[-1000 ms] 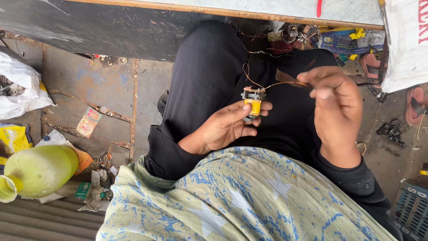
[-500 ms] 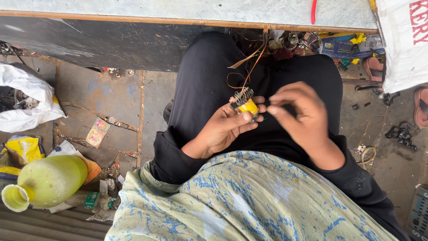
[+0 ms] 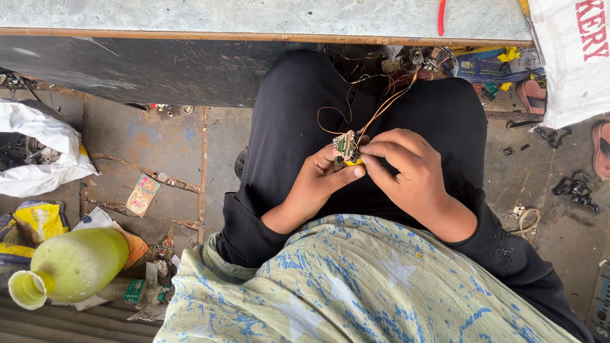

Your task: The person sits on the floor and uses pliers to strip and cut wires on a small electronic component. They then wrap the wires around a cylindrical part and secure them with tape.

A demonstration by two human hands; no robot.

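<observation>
We hold the coil part [image 3: 346, 147] in both hands, left [image 3: 318, 184] cradling, right [image 3: 406, 171] pinching; its wires [image 3: 381, 108] are loose, unwound.

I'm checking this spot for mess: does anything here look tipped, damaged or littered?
Yes. A yellow-green plastic bottle lies on its side at lower left, mouth open, among scraps. The floor slabs are cracked, with a card lying loose. Both hands hold a small circuit part trailing orange wires.
</observation>
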